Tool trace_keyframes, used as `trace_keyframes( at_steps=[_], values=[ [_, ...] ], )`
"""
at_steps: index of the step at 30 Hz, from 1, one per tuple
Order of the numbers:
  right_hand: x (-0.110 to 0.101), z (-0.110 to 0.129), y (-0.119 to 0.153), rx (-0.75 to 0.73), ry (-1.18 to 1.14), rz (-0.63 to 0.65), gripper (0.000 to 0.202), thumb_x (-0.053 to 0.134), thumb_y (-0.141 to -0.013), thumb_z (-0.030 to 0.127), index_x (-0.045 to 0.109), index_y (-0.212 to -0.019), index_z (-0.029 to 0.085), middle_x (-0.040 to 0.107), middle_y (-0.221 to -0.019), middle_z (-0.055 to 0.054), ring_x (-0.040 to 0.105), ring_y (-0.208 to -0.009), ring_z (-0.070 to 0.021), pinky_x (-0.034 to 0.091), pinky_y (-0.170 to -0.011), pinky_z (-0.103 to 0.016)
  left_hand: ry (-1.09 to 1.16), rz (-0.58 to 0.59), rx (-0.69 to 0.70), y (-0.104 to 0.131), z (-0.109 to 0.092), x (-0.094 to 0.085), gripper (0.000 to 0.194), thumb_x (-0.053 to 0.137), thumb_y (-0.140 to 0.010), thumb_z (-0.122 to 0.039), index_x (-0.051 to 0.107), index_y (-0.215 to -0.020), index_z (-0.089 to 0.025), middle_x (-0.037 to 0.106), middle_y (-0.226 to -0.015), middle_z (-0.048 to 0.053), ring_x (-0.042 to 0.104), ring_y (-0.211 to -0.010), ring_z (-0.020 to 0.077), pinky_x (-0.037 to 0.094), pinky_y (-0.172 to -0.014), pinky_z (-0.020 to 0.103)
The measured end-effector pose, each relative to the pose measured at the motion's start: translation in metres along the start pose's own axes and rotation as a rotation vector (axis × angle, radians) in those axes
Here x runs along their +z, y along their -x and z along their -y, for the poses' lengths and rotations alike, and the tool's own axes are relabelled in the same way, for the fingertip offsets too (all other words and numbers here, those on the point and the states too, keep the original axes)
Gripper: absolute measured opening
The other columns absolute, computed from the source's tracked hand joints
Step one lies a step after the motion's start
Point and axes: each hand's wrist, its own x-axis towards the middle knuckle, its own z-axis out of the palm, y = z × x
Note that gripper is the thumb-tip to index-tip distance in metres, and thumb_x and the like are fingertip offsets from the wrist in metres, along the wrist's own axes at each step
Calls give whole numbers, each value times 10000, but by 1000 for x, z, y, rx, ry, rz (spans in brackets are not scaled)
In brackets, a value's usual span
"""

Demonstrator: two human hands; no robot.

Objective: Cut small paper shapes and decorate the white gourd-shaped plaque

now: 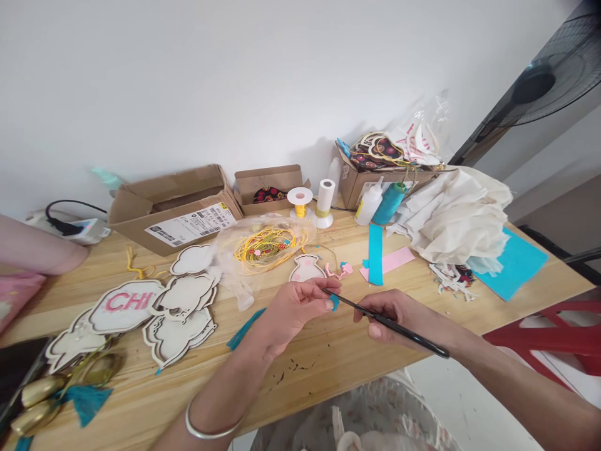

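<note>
Between the fingertips of my left hand (298,307) is a small blue felt piece (335,302), pinched above the front of the table. My right hand (399,316) is closed around long black tweezers (404,331). Their thin tip reaches my left fingers, just above the felt piece; whether it grips anything is hidden. Behind my left hand lies a pouch-shaped wooden-edged ornament (307,269) with pink dots. Small pink felt scraps (339,270) are beside it. A blue felt strip (375,254) crosses a pink felt strip (399,259) farther right.
Wooden-edged ornaments (181,338) and a teal tassel (246,328) lie left. Yellow cords (263,247) sit in a plastic bag. Cardboard boxes (136,219), a glue bottle (369,204) and thread spools stand behind. White cloth (455,216) is heaped right, near a blue sheet (521,260).
</note>
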Motion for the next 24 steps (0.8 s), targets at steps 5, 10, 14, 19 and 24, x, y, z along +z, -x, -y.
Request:
trace_keyframes(
  at_steps=[5,10,14,19,24],
  values=[
    [-9,-2,6,14,70,-73,480,552,-707,577,581,-911,144,448,-661,11,377,-576,-104,301,-490,-212,23,-11,41,0,-1,-1,111,638,-651,-190,625,-541,-182,616,-1134,62,521,-1086,241,313,-960,399],
    [-7,24,-2,-17,-63,-313,441,585,-665,572,554,-830,165,497,-651,2,440,-569,-113,348,-498,-226,16,-31,47,1,-3,-1,102,675,-647,-216,636,-560,-179,594,-1154,75,517,-1099,241,315,-972,397],
    [8,32,-22,-108,-196,-390,397,671,-624,438,555,-875,155,580,-725,-20,480,-573,-103,390,-519,-226,21,-1,125,-1,1,0,86,698,-643,-230,657,-588,-177,582,-1156,91,505,-1111,265,342,-952,420],
    [15,29,-36,-157,-254,-359,250,658,-610,187,578,-842,143,587,-711,3,492,-565,-84,395,-519,-202,1,14,201,-2,5,1,64,686,-662,-233,680,-623,-184,578,-1168,87,506,-1113,285,347,-960,421],
    [13,31,-36,-128,-258,-351,237,618,-607,134,577,-840,132,575,-685,12,501,-567,-88,403,-535,-209,-35,-12,233,-2,7,1,74,662,-680,-205,680,-611,-186,599,-1135,69,528,-1079,285,358,-944,410]
  ],
)
